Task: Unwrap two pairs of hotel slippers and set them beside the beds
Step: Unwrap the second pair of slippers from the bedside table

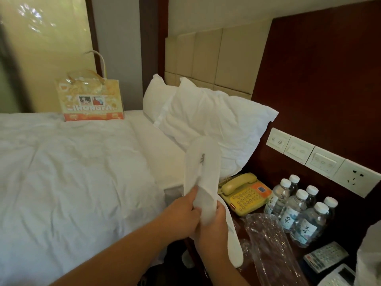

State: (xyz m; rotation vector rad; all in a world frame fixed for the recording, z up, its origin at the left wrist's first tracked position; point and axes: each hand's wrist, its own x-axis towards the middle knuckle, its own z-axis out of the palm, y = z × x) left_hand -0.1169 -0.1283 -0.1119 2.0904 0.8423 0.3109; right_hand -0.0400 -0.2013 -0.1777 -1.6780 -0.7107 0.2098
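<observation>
Close together, the left hand (182, 213) and right hand (213, 223) both clutch the white slippers (203, 162) over the bed's (72, 172) right edge. One slipper rises beyond the fingers. The other hangs below the right hand.

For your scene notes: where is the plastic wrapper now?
In the head view, lower right, the plastic wrapper lies on the nightstand beside the water bottles.

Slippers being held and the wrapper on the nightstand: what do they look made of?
Slippers: probably thin white nonwoven or terry cloth, matte, flexing limply where gripped. Wrapper: clear thin plastic film, glossy, crinkled, dark nightstand showing through.
</observation>
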